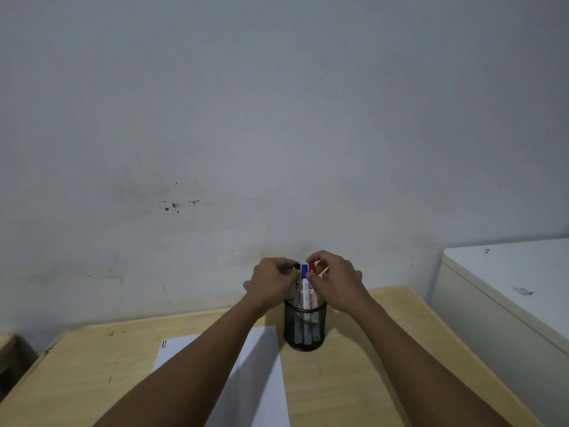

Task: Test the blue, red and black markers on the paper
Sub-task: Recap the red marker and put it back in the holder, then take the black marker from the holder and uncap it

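Three markers stand upright in a black mesh cup [304, 331] on the wooden table: black cap [297, 266] on the left, blue cap [304, 270] in the middle, red cap [312, 267] on the right. My left hand [271, 285] pinches the black marker near its cap. My right hand [334, 282] has its fingertips closed on the red marker's cap. A white sheet of paper [261, 374] lies left of the cup, partly under my left forearm, with short red and blue strokes [164, 344] near its far left corner.
The light wooden table [354, 389] stands against a grey wall. A white cabinet [508, 291] sits close to the table's right edge. A dark wooden piece of furniture [12, 355] shows at the far left.
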The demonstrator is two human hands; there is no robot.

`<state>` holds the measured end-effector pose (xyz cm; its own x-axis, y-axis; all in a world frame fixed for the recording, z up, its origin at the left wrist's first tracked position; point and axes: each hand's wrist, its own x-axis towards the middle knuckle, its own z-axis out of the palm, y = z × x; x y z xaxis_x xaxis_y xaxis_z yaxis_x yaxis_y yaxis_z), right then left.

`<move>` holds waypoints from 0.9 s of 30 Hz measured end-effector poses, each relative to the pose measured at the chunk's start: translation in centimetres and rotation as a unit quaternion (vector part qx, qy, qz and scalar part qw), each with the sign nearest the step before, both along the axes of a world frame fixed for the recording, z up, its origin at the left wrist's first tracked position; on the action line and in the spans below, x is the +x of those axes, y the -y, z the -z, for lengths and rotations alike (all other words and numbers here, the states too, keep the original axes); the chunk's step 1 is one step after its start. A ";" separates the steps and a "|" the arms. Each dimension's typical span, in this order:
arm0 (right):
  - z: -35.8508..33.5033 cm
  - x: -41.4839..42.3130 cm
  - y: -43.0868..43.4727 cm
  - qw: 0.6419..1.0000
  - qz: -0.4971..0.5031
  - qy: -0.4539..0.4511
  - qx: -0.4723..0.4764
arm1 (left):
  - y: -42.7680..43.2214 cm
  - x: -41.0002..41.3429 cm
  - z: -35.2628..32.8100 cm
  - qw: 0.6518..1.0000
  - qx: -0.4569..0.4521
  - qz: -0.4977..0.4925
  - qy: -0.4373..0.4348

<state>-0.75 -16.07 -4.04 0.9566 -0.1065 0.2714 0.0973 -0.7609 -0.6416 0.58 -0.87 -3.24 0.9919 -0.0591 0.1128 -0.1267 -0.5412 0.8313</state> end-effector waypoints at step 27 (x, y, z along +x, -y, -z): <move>-12.1 -10.3 -14.4 0.710 -0.175 -0.005 0.682 | -14.8 -13.0 -12.5 0.944 -0.323 -0.067 0.001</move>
<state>-11.09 -1.68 8.02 0.9902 -0.0196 0.1380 0.1186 0.6384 -0.7605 -12.41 13.88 9.26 0.9853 0.1480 0.0848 -0.0955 0.0666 0.9932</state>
